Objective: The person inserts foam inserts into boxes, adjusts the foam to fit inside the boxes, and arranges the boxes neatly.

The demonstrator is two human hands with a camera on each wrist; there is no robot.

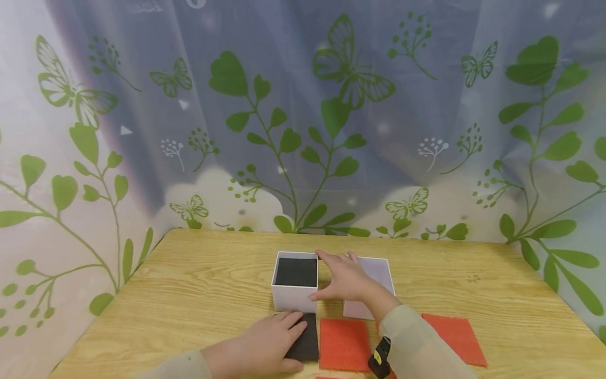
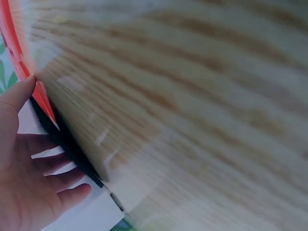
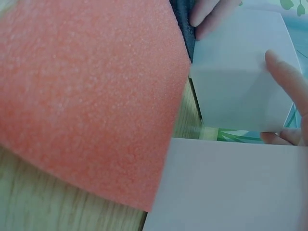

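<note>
In the head view an open-topped white box stands near the middle of the table with a black foam sheet inside. My right hand grips its right end, thumb on the front face and fingertips by the back corner. From the right wrist that thumb lies across the white wall. My left hand rests on a black foam piece in front of the box, its fingers extended over the top. The left wrist view shows these fingers spread on the black piece, the thumb at its near end.
A second white box stands right of the first, partly behind my right hand. Red foam sheets lie to the right of the black piece, and another red sheet is farther right. A leaf-patterned curtain hangs behind the wooden table.
</note>
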